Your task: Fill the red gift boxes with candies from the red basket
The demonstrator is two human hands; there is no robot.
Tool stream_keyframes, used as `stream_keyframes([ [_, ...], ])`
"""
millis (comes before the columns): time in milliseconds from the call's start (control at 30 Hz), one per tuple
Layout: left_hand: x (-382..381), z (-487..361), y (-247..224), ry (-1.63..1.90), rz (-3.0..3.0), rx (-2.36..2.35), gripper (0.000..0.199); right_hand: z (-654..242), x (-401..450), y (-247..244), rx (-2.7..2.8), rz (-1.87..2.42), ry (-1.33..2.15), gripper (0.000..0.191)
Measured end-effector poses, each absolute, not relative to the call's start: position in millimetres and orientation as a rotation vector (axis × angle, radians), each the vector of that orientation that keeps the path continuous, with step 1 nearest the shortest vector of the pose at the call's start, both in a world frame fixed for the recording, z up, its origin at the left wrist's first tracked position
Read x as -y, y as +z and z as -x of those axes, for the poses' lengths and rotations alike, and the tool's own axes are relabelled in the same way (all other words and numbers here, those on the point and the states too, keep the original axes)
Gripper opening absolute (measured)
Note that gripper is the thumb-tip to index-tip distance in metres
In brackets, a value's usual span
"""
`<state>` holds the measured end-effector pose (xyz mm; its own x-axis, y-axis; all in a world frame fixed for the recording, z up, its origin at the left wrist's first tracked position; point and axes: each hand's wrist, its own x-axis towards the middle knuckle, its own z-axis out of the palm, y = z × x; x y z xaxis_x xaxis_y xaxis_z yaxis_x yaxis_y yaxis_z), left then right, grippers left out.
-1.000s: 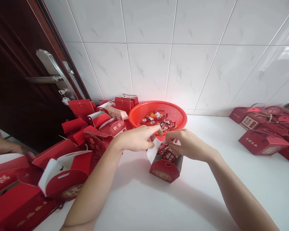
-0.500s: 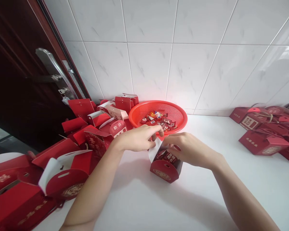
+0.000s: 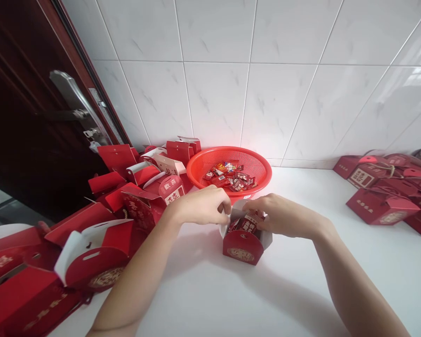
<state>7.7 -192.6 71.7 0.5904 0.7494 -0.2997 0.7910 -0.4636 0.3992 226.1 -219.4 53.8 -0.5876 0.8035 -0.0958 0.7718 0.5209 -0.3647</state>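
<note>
A small red cardboard gift box [image 3: 243, 248] with a gold print stands on the white table in front of me, its top flaps apart. Inside it lie candy packets [image 3: 246, 223] in dark red wrappers with white lettering. My left hand [image 3: 206, 206] pinches the box's left flap between thumb and fingers. On the other side, my right hand [image 3: 279, 215] grips the right and far edge of the box, thumb inward over the packets. Just behind the hands sits a red plastic basket [image 3: 263, 180] holding several wrapped candies [image 3: 240, 180].
Many open red boxes [image 3: 94, 255] crowd the left side of the table [image 3: 210, 299]. Closed red boxes [image 3: 382, 206] are grouped at the right. A tiled wall [image 3: 214, 103] rises behind, and a dark door with a metal handle [image 3: 68, 89] stands at the left.
The box has turned slightly and shifted a little right. Its left flap has moved outward, showing more of the packets inside, while both hands stay at its sides.
</note>
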Motion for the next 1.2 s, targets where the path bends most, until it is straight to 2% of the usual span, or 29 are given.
stream_keyframes([
  [67,199.1,-10.5,72.9,-0.182,-2.371,-1.216,0.026,-227.1,218.1,51.1,2.663,1.426,0.446,0.017],
  [233,209.2,-20.0,68.7,-0.258,-2.378,-1.171,0.037,-222.9,216.3,45.8,2.668,1.615,0.118,0.018],
  [333,210.0,-23.6,65.4,-0.269,-2.402,-1.165,0.041,-215.9,217.3,45.0,2.736,1.652,0.054,0.022],
  [533,211.1,-24.2,65.7,-0.268,-2.424,-1.174,0.042,-206.0,220.2,42.9,2.793,1.462,0.059,0.024],
  [667,212.2,-24.4,67.1,-0.266,-2.401,-1.196,0.039,-206.8,221.5,41.8,2.674,1.607,-0.048,0.022],
  [967,212.7,-26.3,66.8,-0.300,-2.427,-1.190,0.038,-207.3,221.8,44.8,2.764,1.381,0.295,0.031],
  [1067,211.7,-24.7,66.9,-0.274,-2.418,-1.168,0.038,-215.5,220.7,50.5,2.669,1.401,0.294,0.027],
  [1200,209.6,-22.0,64.4,-0.175,-2.396,-1.114,0.042,-235.2,218.2,58.1,2.626,1.308,0.464,0.018],
])
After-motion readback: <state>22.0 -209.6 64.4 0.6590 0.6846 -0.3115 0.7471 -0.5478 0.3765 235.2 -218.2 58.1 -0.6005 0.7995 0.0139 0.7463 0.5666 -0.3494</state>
